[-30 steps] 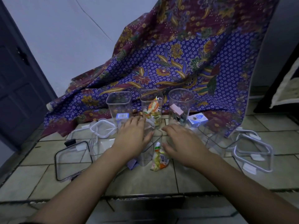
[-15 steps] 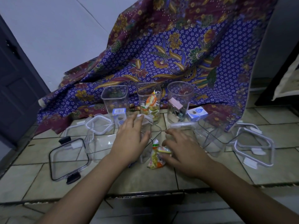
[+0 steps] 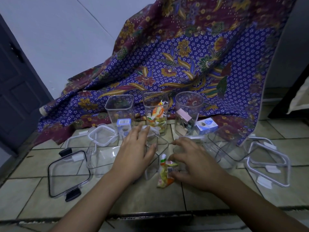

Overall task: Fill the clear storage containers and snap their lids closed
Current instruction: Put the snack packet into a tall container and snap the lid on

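Three clear containers stand upright at the back: a square one [image 3: 120, 109] with a small blue box inside, a middle one [image 3: 156, 113] full of snack packets, a round one [image 3: 188, 113] with a pink item. In front, an empty clear container [image 3: 157, 153] sits on the tiled floor with my left hand [image 3: 136, 153] gripping its left side. My right hand [image 3: 194, 160] pinches a yellow-orange snack packet [image 3: 165, 173] beside that container. The packet's lower end rests on the floor.
Another empty container [image 3: 102, 158] sits to the left and one lies tipped at the right [image 3: 227, 148]. Loose lids lie around: black-clipped [image 3: 68, 173], white-rimmed [image 3: 102, 134], and several at the right [image 3: 269, 164]. A blue box [image 3: 206, 126] sits on the patterned cloth [image 3: 184, 64].
My right hand has closed its fingers on the snack packet and tilted its top up beside the container. My left hand has kept its hold on the container.
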